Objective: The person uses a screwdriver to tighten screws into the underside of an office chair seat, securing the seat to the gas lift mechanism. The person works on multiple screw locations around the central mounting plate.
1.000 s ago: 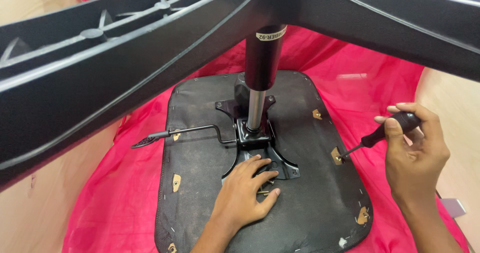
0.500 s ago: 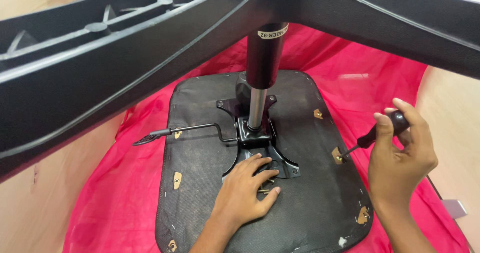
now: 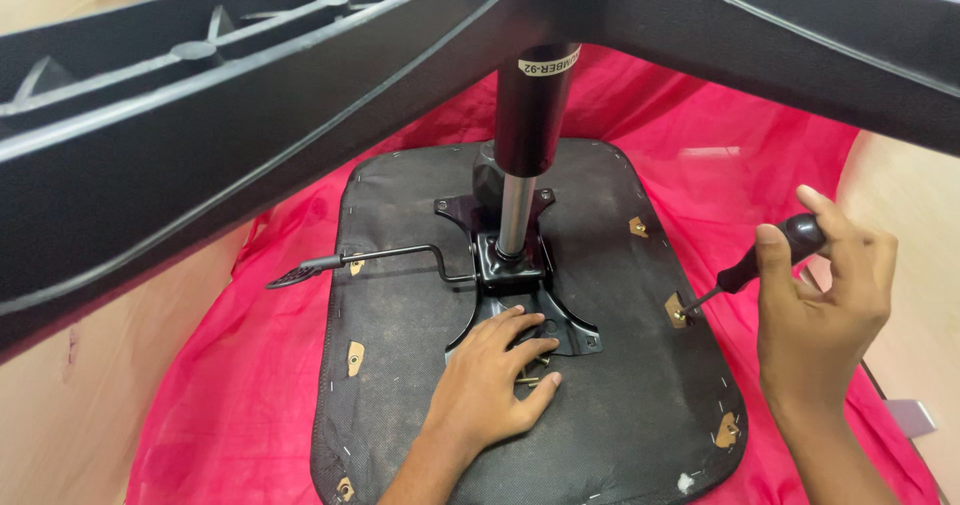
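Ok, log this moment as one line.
left hand: flat on seat underside | right hand: holds screwdriver, tip at bracket

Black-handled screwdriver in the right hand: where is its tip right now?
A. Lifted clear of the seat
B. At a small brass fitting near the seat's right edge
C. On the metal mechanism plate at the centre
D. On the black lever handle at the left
B: the black-handled screwdriver, gripped by the right hand, has its tip at the small brass fitting near the right edge of the black fabric-covered seat underside.
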